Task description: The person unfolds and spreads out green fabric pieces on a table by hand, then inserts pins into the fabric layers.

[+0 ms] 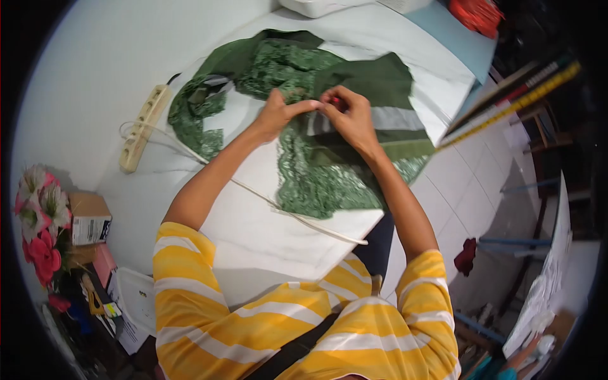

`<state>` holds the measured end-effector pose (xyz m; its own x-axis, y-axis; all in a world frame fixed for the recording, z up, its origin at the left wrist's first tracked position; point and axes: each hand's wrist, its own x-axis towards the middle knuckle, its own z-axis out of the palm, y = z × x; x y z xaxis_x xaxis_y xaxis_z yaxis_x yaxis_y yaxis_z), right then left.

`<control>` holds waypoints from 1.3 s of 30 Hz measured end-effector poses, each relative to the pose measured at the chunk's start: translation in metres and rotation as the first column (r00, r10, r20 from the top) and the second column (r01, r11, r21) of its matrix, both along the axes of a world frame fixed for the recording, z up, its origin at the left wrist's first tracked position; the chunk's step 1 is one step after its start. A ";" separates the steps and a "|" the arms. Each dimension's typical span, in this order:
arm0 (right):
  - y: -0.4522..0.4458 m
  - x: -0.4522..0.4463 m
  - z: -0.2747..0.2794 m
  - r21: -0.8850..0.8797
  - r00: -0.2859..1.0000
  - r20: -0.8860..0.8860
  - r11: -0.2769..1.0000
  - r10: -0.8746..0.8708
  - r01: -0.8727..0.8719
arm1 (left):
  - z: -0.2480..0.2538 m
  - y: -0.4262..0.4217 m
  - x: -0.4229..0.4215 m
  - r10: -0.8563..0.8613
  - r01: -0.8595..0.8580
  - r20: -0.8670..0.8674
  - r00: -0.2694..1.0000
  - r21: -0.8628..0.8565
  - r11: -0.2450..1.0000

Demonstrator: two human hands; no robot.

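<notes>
A green garment piece of lace (304,190) and plain dark green cloth (373,79) lies spread over the white table, with a grey-white strip (396,118) across the plain part. My left hand (273,118) is on the lace near its middle, its fingers closed at the cloth and one digit stretched toward my right hand. My right hand (350,119) is closed in a pinch above the plain cloth, its fingertips meeting the left digit. A small red thing (337,101) shows between its fingers; its kind is mostly hidden.
A cream power strip (144,130) lies left on the white table (247,253), and a pale cable (253,195) crosses in front of the cloth. Artificial flowers (44,221) and a cardboard box (88,215) stand left. A yellow measuring tape (513,104) is at the right edge. Another person's arm (522,358) shows lower right.
</notes>
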<state>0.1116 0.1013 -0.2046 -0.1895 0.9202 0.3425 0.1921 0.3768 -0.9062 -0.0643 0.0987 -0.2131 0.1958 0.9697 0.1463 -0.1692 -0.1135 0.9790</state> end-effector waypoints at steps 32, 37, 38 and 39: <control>-0.228 0.095 -0.171 -0.592 0.941 -0.319 0.799 -0.114 -0.103 | -0.006 0.003 0.022 0.368 -0.333 -0.226 0.902 0.179 0.926; -0.143 0.121 -0.133 -0.204 0.938 -0.077 0.926 -0.338 0.317 | -0.015 0.010 0.013 0.363 -0.338 -0.279 0.889 0.134 0.931; -0.117 0.127 -0.143 -0.206 0.939 -0.079 0.927 -0.334 0.313 | -0.015 0.011 0.010 0.361 -0.340 -0.294 0.885 0.121 0.933; -0.091 0.133 -0.157 -0.161 0.941 -0.087 0.936 -0.328 0.312 | -0.013 0.010 0.008 0.365 -0.344 -0.296 0.883 0.122 0.931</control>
